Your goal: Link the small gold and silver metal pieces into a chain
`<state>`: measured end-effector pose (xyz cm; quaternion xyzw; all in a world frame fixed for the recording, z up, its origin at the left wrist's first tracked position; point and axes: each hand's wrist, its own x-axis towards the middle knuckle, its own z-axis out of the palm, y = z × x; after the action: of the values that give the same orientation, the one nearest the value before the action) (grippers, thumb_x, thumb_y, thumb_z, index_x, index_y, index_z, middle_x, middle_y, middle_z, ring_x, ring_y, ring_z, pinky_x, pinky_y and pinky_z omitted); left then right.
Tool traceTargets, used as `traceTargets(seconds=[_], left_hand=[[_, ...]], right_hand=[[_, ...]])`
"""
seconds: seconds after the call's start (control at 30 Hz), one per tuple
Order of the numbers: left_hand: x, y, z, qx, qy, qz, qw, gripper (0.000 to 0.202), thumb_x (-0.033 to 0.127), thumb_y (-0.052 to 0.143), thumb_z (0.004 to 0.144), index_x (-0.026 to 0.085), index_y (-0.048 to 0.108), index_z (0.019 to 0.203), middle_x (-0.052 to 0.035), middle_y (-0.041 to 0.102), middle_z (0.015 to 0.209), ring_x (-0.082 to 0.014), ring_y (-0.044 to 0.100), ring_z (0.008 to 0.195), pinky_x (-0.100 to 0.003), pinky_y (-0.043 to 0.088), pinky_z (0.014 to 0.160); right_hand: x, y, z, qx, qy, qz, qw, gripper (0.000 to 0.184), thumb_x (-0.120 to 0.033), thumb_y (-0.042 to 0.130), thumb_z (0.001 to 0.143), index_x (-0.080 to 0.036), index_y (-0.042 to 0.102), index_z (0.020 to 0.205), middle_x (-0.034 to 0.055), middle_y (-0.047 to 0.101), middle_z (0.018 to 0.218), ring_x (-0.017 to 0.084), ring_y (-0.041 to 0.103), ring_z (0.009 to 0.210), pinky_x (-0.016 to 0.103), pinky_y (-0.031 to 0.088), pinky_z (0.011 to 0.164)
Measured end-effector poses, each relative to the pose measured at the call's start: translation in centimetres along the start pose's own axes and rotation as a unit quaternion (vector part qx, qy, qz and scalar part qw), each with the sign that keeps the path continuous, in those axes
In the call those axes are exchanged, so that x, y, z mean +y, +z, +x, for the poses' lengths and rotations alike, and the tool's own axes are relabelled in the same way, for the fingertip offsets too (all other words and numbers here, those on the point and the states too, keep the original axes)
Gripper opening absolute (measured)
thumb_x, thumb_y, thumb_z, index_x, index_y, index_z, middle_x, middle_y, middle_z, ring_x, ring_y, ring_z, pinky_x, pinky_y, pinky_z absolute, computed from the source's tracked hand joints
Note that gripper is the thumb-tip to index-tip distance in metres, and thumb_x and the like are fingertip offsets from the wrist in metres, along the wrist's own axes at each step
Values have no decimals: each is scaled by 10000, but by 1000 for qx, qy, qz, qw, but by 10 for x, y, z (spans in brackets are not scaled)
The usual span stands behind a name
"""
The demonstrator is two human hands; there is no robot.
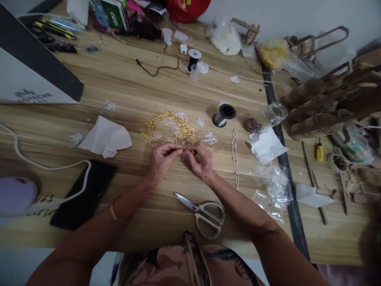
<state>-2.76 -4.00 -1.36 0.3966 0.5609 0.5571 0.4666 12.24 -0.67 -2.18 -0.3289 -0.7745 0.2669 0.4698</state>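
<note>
Your left hand (163, 159) and right hand (201, 161) meet at the near edge of the gold and silver bead pile (184, 133) on the bench (119, 87). The fingers of each are pinched at the tips; whatever they grip is too small to tell. Nearer you than the pile lie scissors (195, 207); right of it, a beaded chain (235, 159) and a wire spool (220, 119).

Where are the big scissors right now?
In the head view, the scissors lie on the table, low and just right of centre, between the person's forearms and closer to the right forearm.
</note>
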Motion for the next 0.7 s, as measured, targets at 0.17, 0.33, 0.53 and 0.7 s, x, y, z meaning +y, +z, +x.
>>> traceTargets(seconds=[0.17, 0.33, 0.53, 0.7], left_hand=[[1, 0, 0, 9, 7, 5, 1000, 147, 279, 771, 670, 180, 750, 777, -34, 752, 796, -163, 676, 748, -270, 525, 724], [3, 0, -1, 8, -4, 2, 1000, 162, 284, 773, 667, 174, 751, 785, -39, 754, 806, -169, 678, 759, -284, 532, 741], [3, 1, 0, 6, -12, -14, 1000, 177, 285, 790, 653, 170, 745, 780, -36, 749, 795, -164, 674, 754, -283, 527, 748], [1, 2, 0, 7, -26, -37, 999, 198, 296, 799, 638, 167, 740, 776, -29, 741, 769, -154, 662, 723, -274, 518, 721]], right_hand=[[-2, -1, 0, -6, 2, 0, 1000, 70, -212, 555, 898, -198, 618, 871, 21, 597, 731, 134, 520, 651, 292, 438, 624], [-2, 0, 0, -10, 11, -6, 1000, 83, -224, 549, 902, -200, 616, 859, 19, 601, 728, 134, 521, 651, 293, 440, 626], [0, 0, -2, -10, 6, -3, 1000, 69, -211, 555, 899, -201, 617, 869, 17, 608, 741, 132, 524, 663, 290, 444, 634], [0, -1, -2, -15, 16, -4, 1000, 83, -232, 551, 905, -203, 622, 874, 19, 616, 748, 136, 533, 665, 295, 449, 639]])
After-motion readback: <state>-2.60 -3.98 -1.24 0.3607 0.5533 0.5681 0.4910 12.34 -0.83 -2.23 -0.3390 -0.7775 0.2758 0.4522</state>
